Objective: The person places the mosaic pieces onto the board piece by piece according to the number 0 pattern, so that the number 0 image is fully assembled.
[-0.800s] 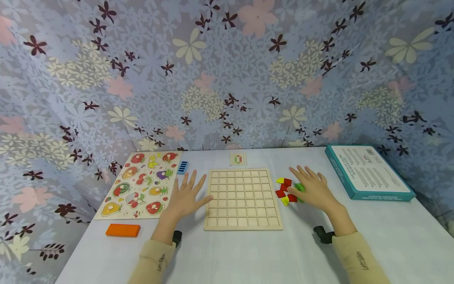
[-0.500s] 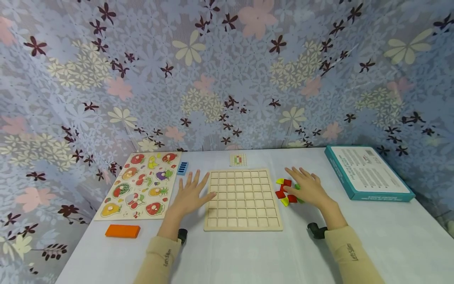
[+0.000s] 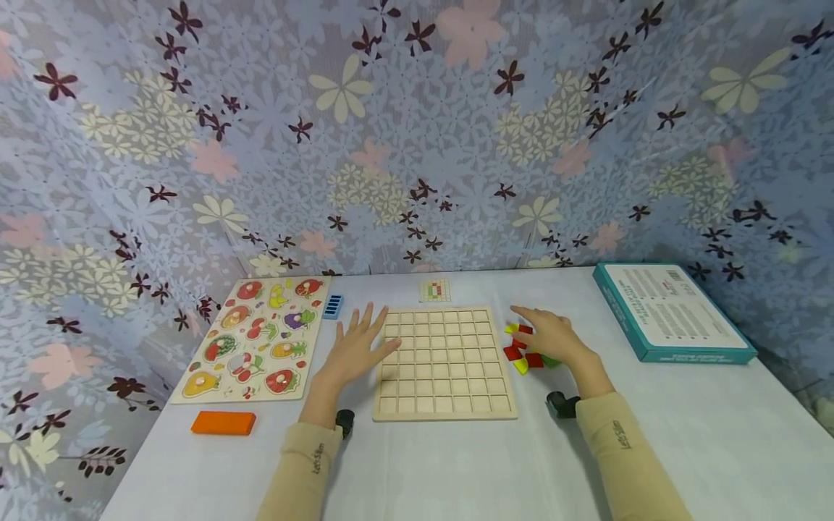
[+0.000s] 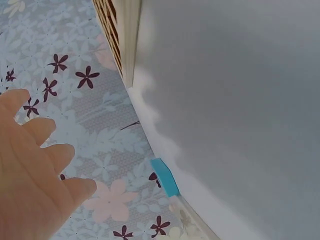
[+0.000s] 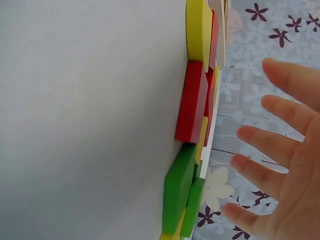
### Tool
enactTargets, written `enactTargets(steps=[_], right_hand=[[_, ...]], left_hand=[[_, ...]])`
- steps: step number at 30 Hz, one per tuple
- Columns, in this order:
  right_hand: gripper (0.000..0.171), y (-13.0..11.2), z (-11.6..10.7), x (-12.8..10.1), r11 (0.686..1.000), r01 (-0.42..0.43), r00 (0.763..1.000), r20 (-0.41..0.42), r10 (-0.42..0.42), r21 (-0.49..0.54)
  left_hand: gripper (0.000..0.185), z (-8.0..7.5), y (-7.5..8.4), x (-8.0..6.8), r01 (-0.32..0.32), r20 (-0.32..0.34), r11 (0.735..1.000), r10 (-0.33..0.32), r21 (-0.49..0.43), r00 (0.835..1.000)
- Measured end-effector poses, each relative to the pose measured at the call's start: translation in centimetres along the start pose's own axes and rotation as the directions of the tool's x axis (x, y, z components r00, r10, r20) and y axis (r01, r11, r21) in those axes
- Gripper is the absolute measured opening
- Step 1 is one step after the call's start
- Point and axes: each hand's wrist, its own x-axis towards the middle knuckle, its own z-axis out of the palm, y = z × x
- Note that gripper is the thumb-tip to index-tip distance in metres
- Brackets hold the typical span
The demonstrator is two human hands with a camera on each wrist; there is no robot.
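My left hand hovers with spread fingers beside the left edge of a wooden grid board; its thumb points over that edge. In the left wrist view the same hand holds nothing. To the board's right, my right hand hovers over a small heap of coloured blocks, hiding part of it. Red, yellow and green blocks show in the right wrist view. There the right hand's fingers are extended and apart from the blocks. A small pattern card lies behind the board.
A fruit puzzle board lies on the left, with an orange block in front of it. A small blue piece sits by its right edge. At the right lies a teal box. A flowered cloth hangs behind the table.
My right hand has moved left and slightly away from me over the blocks. The left hand has shifted a little right, towards the grid board. The blocks stay on the table.
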Motion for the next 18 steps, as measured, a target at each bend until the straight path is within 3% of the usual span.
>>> enactTargets(steps=[6,9,13,18], right_hand=[[0.052,-0.1,0.2,0.9,1.000,-0.018,0.999,0.029,0.018,0.001],[0.050,-0.2,0.4,1.2,1.000,-0.027,0.998,0.050,0.027,0.001],[0.046,-0.3,0.6,1.5,0.999,-0.046,0.996,0.072,0.046,0.001],[0.042,-0.5,0.7,1.8,0.999,-0.051,0.996,0.075,0.051,-0.002]], left_hand=[[0.071,0.0,0.2,0.9,0.011,-0.006,0.997,-0.012,-0.079,1.000],[0.069,0.2,0.2,1.2,0.018,-0.013,0.987,-0.021,-0.162,1.000],[0.068,0.6,-0.2,1.5,0.027,0.005,0.952,-0.026,-0.304,1.000],[0.065,1.0,-1.2,2.1,0.046,0.013,0.912,-0.045,-0.408,0.999]])
